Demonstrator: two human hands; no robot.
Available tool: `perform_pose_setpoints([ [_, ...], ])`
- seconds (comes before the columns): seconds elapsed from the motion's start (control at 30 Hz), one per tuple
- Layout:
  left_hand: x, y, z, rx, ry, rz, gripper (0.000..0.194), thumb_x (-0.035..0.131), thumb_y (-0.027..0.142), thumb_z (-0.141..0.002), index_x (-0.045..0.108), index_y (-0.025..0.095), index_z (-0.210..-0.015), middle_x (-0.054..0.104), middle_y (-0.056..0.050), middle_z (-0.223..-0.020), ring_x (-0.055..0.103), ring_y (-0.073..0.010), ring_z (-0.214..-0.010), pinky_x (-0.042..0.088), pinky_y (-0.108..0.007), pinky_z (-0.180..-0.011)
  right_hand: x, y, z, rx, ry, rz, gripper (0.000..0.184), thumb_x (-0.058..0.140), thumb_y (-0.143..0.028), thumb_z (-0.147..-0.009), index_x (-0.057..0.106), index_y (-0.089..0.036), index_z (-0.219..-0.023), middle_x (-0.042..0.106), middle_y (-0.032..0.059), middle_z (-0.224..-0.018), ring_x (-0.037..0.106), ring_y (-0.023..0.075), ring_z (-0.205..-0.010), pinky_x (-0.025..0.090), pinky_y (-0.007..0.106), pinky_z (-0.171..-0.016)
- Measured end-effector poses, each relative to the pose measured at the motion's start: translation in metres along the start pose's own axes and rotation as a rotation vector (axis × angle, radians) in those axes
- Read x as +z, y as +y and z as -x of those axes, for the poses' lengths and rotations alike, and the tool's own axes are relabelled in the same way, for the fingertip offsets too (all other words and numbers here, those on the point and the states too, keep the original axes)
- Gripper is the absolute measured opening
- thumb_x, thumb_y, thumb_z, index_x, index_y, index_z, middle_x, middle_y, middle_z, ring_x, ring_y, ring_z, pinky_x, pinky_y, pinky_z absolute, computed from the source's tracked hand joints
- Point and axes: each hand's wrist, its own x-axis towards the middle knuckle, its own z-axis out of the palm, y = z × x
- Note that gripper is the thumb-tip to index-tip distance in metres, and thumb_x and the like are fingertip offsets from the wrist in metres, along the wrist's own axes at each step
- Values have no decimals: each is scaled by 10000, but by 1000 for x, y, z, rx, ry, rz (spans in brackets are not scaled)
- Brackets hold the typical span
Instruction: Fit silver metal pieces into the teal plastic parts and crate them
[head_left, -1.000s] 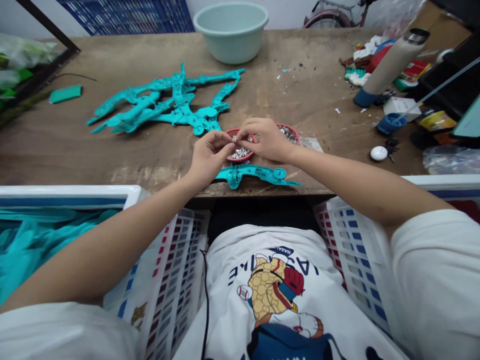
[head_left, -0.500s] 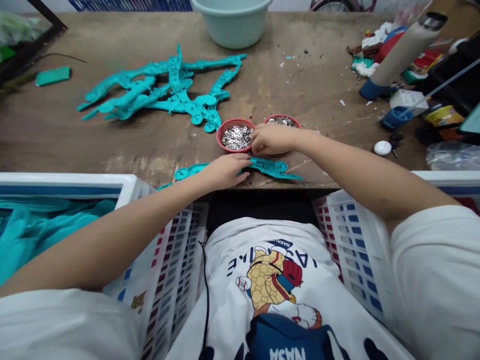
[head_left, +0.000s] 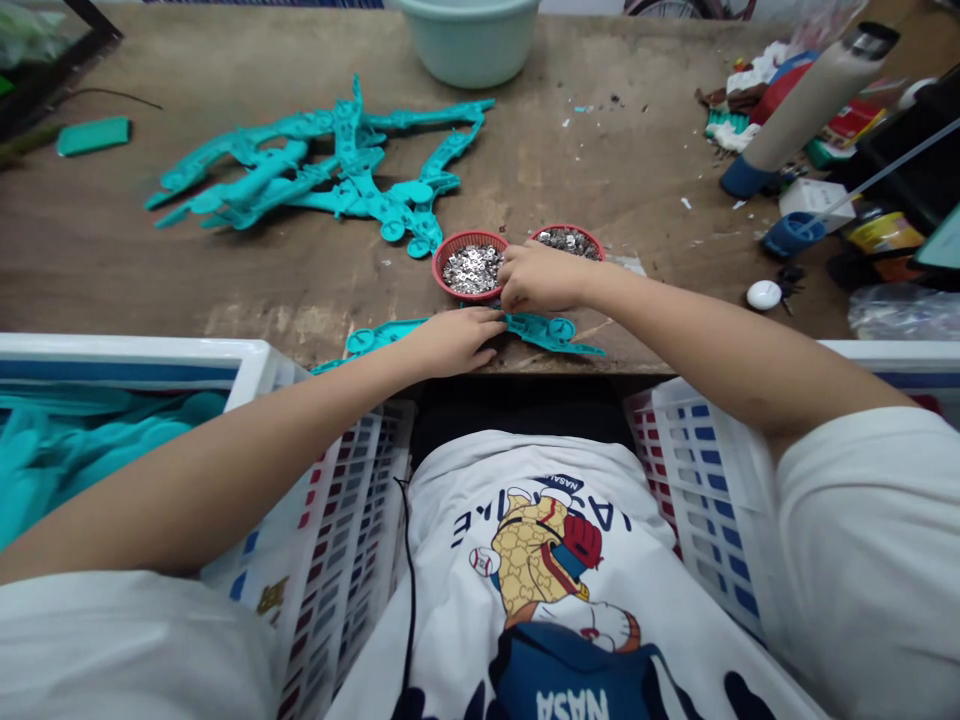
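My left hand point(head_left: 459, 342) lies over a long teal plastic part point(head_left: 551, 332) at the table's near edge, thumb and fingers on either side of it. The hand covers the part's middle. Just above, my right hand point(head_left: 541, 277) is closed in a pinch, fingertips pointing down beside a round red basket point(head_left: 466, 295) of small silvery metal pieces. Whatever sits between those fingertips is too small or hidden to make out. Behind the right hand stands a second red basket point(head_left: 598, 246) with darker metal pieces.
Several joined teal plastic parts point(head_left: 352, 170) lie farther back on the wooden table. A pale green basin point(head_left: 472, 45) stands at the far edge. On the right are a bottle point(head_left: 814, 110) and clutter. White crates point(head_left: 247, 365) flank me, the left one holding teal parts.
Both hands stay almost in place, the right fingers shifting only slightly by the basket. The view has tilted a little.
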Motion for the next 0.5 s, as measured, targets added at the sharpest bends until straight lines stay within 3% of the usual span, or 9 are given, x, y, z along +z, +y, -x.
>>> perform_pose_setpoints([
  [0.17,1,0,-1,0,6,8,501,717,226,-1116,785,138,-1605,710,-220,-1769,715,-395,-1637,593,-514,-1404,0,2,-2,-18,-8,14,189,793,-245,-1118,980,-276,-1116,889,106,-1177,652,353,-1251,457,469,-1044],
  [0.27,-1,3,0,-33,-14,-19,582,715,224,-1129,697,103,-1698,703,-249,-1764,704,-396,-1647,577,-522,-1417,-10,13,6,82,13,43,209,808,-377,-1153,965,-282,-1253,878,106,-1279,674,378,-1322,491,497,-1124],
  [0.4,-1,3,0,2,-36,-78,667,668,232,-1166,586,71,-1808,636,-265,-1831,639,-393,-1712,532,-536,-1454,-27,31,29,391,-47,111,674,909,-664,-1077,836,-217,-1577,796,186,-1573,667,475,-1470,532,581,-1219],
  [0.5,2,1,0,23,-15,-100,649,645,241,-1176,608,68,-1800,642,-273,-1822,645,-404,-1700,545,-558,-1443,-27,43,41,561,-194,96,847,938,-788,-1008,812,-190,-1594,786,216,-1593,701,500,-1469,568,599,-1227],
])
